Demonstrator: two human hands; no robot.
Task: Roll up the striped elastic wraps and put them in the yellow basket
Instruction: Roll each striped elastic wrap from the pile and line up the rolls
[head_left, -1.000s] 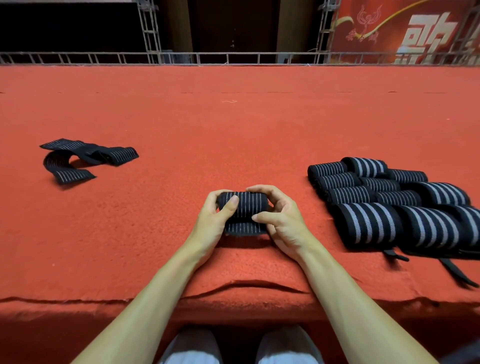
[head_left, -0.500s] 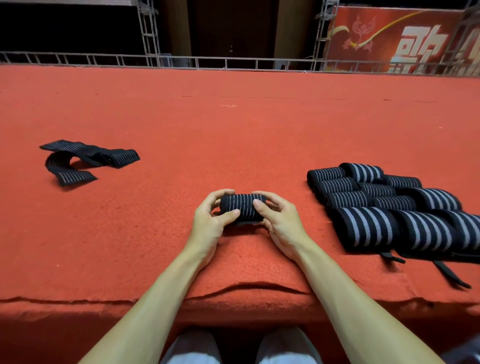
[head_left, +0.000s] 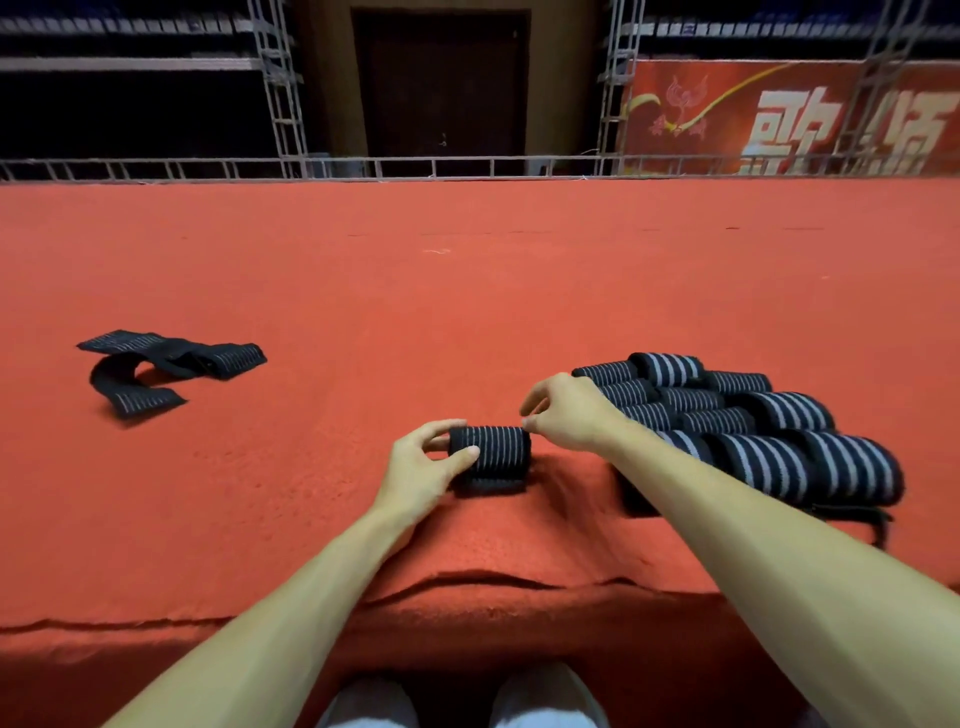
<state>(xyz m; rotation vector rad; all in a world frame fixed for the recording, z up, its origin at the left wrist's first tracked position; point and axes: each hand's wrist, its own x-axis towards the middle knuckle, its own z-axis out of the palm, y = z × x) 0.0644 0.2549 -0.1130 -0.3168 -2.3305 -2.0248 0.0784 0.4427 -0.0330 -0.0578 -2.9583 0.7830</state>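
A black wrap with thin grey stripes, rolled into a short cylinder, lies on the red carpet in front of me. My left hand grips its left end, thumb in front and fingers behind. My right hand hovers just off the roll's right end with its fingers loosely bent; thumb and forefinger are apart and hold nothing. An unrolled striped wrap lies crumpled at the far left. Several rolled wraps are stacked at the right. No yellow basket is in view.
The red carpet stretches far ahead to a metal truss rail. Its near edge is rumpled just above my knees. Loose black strap ends trail from the pile at the right.
The last flat tail of the wrap has been rolled in. My right hand has let go of the roll and lifted up and to the right; my left hand keeps its hold.
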